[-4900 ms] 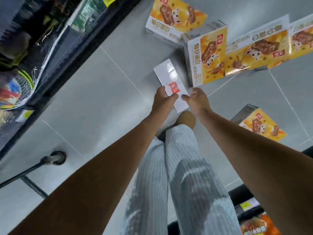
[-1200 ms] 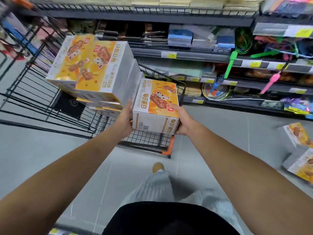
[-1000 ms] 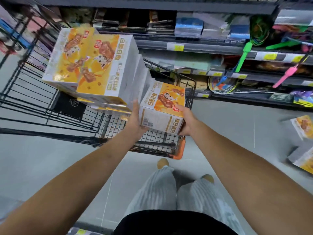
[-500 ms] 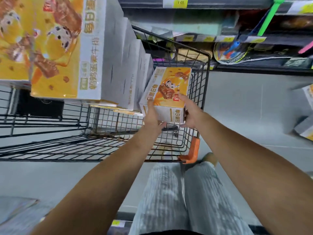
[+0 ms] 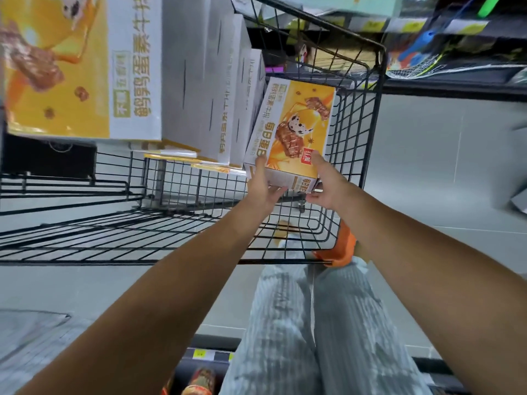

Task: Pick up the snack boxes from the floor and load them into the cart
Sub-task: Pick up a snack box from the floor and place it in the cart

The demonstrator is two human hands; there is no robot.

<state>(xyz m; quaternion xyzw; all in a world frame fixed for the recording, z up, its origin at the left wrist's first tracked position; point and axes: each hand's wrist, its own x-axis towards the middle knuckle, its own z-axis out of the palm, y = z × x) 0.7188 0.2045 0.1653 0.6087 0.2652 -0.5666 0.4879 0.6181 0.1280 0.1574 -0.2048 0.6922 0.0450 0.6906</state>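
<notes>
I hold a yellow and white snack box (image 5: 296, 126) inside the black wire cart (image 5: 370, 115), at its near right end. My left hand (image 5: 263, 186) grips the box's lower left corner and my right hand (image 5: 326, 182) grips its lower right corner. The box leans against a row of several upright snack boxes (image 5: 205, 81) that fill the cart's left and middle. The largest of them (image 5: 79, 64) looms at the top left, close to the camera.
The cart has an orange corner bumper (image 5: 342, 249) near my legs. Store shelves with toys and price tags (image 5: 445, 38) run behind the cart. Grey tiled floor (image 5: 442, 166) lies to the right, with part of a box (image 5: 520, 201) at the right edge.
I lifted the box from the floor, turned to the cart and carried it there. In the last second it has gone lower and farther into the cart, up against the stacked boxes.
</notes>
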